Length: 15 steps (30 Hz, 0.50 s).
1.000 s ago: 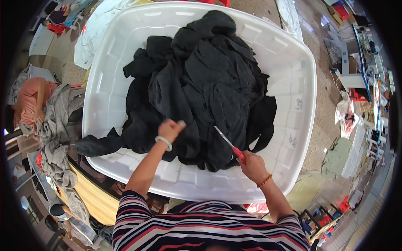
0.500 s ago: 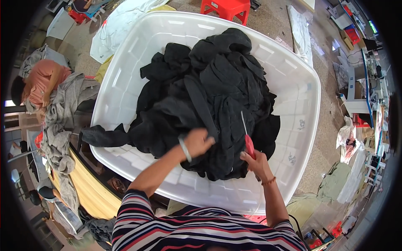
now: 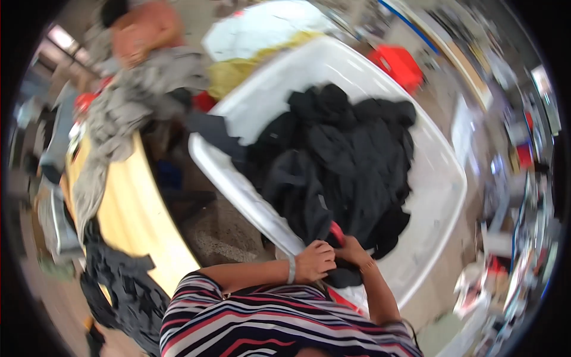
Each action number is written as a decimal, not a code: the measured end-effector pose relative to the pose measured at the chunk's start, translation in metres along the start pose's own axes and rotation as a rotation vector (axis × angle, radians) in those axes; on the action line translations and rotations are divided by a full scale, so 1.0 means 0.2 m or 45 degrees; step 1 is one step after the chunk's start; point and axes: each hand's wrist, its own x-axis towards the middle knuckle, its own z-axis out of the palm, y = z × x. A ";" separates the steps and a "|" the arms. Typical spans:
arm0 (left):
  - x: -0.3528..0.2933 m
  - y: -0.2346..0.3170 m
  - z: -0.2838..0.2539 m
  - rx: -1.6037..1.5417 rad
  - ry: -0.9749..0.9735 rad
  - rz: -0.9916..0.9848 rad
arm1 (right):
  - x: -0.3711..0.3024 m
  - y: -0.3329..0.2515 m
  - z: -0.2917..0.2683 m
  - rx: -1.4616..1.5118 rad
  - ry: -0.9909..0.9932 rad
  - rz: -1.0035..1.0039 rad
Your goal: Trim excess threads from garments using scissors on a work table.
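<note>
A large white plastic tub [image 3: 238, 172] holds a heap of black garments [image 3: 351, 160]. Both hands meet at the tub's near edge, close to my striped top. My left hand [image 3: 315, 260], with a pale bangle on the wrist, is closed on a black piece of cloth pulled from the heap. My right hand [image 3: 355, 253] touches it and grips red-handled scissors [image 3: 337, 232]; only the red handle shows, the blades are hidden in the cloth. The picture is blurred by motion.
To the left runs a yellow table top [image 3: 137, 220] with grey garments [image 3: 119, 113] piled on it and dark cloth [image 3: 119, 285] hanging at its near end. A person in an orange top [image 3: 143, 30] sits beyond. A red stool [image 3: 398, 62] stands behind the tub.
The view has swung left and blurred. Both hands have come together at the tub's near edge, drawing a black piece toward me; the scissors' blades no longer stand up over the heap.
</note>
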 end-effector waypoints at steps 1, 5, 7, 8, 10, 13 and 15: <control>-0.04 0.02 -0.06 0.040 0.131 -0.054 | -0.05 -0.01 -0.01 0.175 0.041 -0.135; -0.20 0.03 -0.15 -0.085 0.635 -0.378 | -0.39 -0.61 -0.07 0.650 0.096 -0.208; -0.23 0.04 -0.22 -0.084 0.785 -0.413 | -0.47 -0.80 -0.09 0.499 -0.177 -0.355; -0.23 0.06 -0.27 -0.118 0.922 -0.308 | -0.46 -0.84 -0.12 0.360 -0.381 -0.390; -0.19 0.09 -0.39 0.361 0.695 -0.468 | -0.41 -0.94 -0.08 0.244 -0.600 -0.490; -0.40 0.00 -0.43 -0.051 1.015 0.025 | -0.41 -1.16 0.04 0.216 -0.712 -0.729; -0.54 0.20 -0.68 -0.288 1.360 -0.090 | -0.35 -1.22 0.11 0.292 -0.425 -0.995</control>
